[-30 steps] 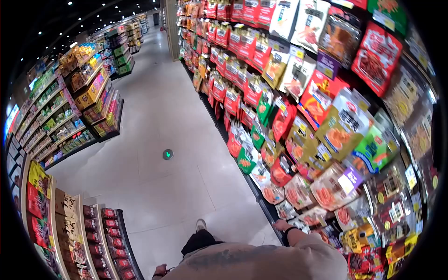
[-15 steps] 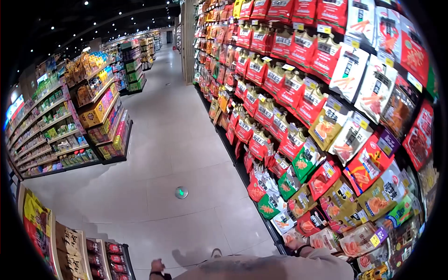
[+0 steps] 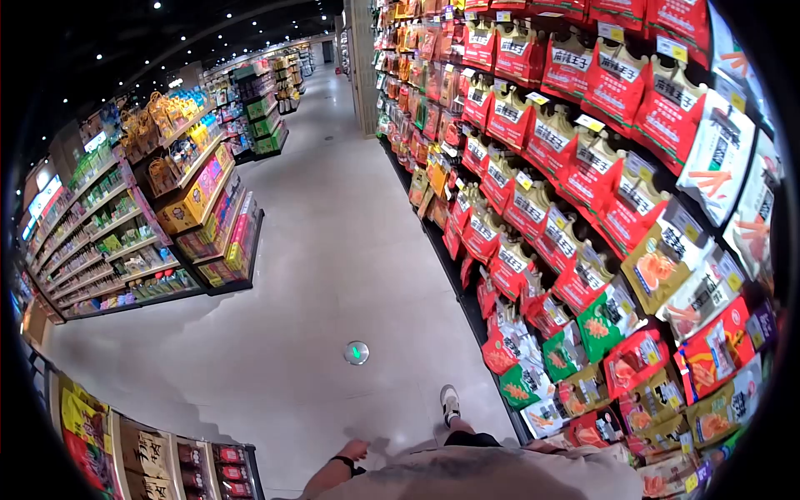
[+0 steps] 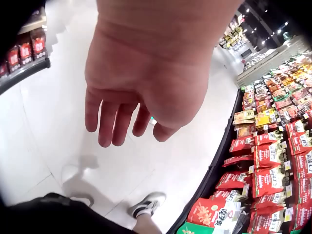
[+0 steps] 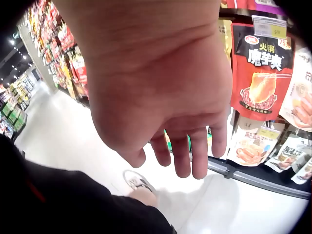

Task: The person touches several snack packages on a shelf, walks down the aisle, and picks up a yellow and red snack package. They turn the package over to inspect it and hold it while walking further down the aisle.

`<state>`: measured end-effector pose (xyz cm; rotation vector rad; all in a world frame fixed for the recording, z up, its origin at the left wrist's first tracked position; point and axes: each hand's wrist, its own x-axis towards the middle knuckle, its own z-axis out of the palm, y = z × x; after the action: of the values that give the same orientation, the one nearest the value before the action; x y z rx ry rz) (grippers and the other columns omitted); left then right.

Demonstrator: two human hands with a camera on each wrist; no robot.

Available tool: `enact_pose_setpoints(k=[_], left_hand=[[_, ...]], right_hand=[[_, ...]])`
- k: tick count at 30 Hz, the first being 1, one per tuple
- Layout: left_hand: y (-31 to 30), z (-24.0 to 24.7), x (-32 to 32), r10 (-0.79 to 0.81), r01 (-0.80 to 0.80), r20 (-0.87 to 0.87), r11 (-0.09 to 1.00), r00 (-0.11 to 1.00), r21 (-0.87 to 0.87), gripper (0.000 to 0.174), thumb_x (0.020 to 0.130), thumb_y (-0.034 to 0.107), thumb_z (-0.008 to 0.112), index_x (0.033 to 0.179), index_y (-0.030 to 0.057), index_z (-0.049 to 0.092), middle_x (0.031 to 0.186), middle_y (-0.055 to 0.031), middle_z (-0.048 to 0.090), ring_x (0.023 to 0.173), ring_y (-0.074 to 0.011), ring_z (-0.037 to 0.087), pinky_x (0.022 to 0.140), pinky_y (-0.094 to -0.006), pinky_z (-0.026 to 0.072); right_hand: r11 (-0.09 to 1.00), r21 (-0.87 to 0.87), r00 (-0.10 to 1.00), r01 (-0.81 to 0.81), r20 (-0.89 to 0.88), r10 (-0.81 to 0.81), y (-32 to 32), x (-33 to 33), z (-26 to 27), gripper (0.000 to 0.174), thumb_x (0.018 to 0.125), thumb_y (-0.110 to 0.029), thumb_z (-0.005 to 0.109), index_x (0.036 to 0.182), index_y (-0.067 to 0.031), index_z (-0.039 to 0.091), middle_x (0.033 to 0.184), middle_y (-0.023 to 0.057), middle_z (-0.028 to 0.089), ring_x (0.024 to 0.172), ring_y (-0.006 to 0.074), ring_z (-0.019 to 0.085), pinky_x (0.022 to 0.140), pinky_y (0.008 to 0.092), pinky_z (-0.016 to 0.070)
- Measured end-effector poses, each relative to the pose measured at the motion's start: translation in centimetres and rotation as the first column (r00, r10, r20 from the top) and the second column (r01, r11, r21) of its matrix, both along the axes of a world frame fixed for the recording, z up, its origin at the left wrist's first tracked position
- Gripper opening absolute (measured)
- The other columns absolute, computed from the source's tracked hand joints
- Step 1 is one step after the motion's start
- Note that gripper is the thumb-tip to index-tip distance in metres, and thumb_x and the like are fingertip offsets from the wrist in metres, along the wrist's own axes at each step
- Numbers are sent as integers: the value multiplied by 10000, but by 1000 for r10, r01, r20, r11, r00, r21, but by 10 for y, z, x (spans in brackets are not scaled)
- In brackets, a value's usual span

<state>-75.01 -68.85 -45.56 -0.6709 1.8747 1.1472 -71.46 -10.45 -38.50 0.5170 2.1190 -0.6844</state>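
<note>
My left hand (image 3: 354,451) hangs at my side over the pale floor, holding nothing. In the left wrist view its fingers (image 4: 107,124) dangle loosely, with the thumb apart from them. The right hand (image 5: 165,102) hangs with loose fingers too, and nothing is in it. Beside it in the right wrist view are a red snack pouch (image 5: 261,73) and a pale pouch (image 5: 253,144) on the rack. In the head view my sleeve and body hide most of the right hand.
A long rack of red snack bags (image 3: 550,137) lines the right side. Shelves with boxes (image 3: 196,212) stand at the left, and a low shelf (image 3: 158,458) is at the near left. The tiled floor (image 3: 308,250) runs between, with a round green-arrow marker (image 3: 357,352).
I have moved along the aisle, and the view has turned so the shelves shift. My left hand has swung forward into fuller view; the right has dropped back toward my body.
</note>
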Motion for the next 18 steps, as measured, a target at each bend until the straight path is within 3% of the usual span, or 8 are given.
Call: enact_pose_setpoints(k=[2,4,8,10,11,13,17,18], left_hand=[[6,5,-8,-99,94,176,995,979,32,443,819,416,524,920,-12,584,849,-98,625,699,-223,623,609,-376,464],[-8,-21,-15,-379,379,-15,925,925,-25,440,819,400,537,910,-28,586,856,-116,632,672,-236,626,612,-381,473],[-21,35,-49,-40,55,87,983,995,-176,410,820,344,556,948,-44,581,892,-163,635,698,-252,640,629,-429,500],[-19,69,-78,81,-61,96,979,992,-196,407,824,341,549,956,-43,574,891,-162,635,698,-254,640,628,-433,501],[-19,88,-82,188,-161,115,963,975,-215,404,827,338,542,964,-42,567,891,-160,635,698,-255,640,627,-438,501],[-28,79,-110,410,-362,180,898,894,-248,402,833,331,532,993,-37,554,900,-161,635,700,-263,641,610,-441,495],[-34,86,-178,511,-515,-79,827,856,-226,358,823,347,535,926,10,593,770,-115,634,682,-200,620,526,-340,465],[-26,92,-190,505,-531,-164,809,848,-254,362,812,339,546,868,-14,604,720,-104,631,612,-190,616,503,-335,468]], right_hand=[[999,-22,998,-44,-43,43,3,-27,-25,326,749,-333,567,860,-39,655,812,160,657,795,299,633,739,371,479],[995,-40,992,-87,-100,82,12,-64,-63,323,748,-330,570,860,-39,654,827,168,654,810,307,630,745,377,479],[980,-55,940,-191,-298,167,41,-159,-134,316,746,-323,577,860,-38,652,859,183,650,839,324,625,757,390,477],[927,42,782,-371,-524,337,67,-206,-199,313,745,-319,581,861,-37,651,875,190,648,853,332,622,763,396,476],[830,266,463,-491,-727,507,88,-233,-258,311,745,-318,582,861,-37,650,883,194,646,861,336,621,767,399,476],[940,-37,912,-339,-257,318,34,-322,-47,388,759,-364,570,866,2,643,819,142,662,741,249,633,688,394,489],[995,-9,943,-99,-321,91,25,-460,-91,370,766,-337,559,880,9,624,786,139,655,707,249,633,663,382,498],[854,194,745,-482,-422,516,25,-489,-83,360,782,-322,553,875,20,614,754,132,644,676,239,630,628,371,499]])
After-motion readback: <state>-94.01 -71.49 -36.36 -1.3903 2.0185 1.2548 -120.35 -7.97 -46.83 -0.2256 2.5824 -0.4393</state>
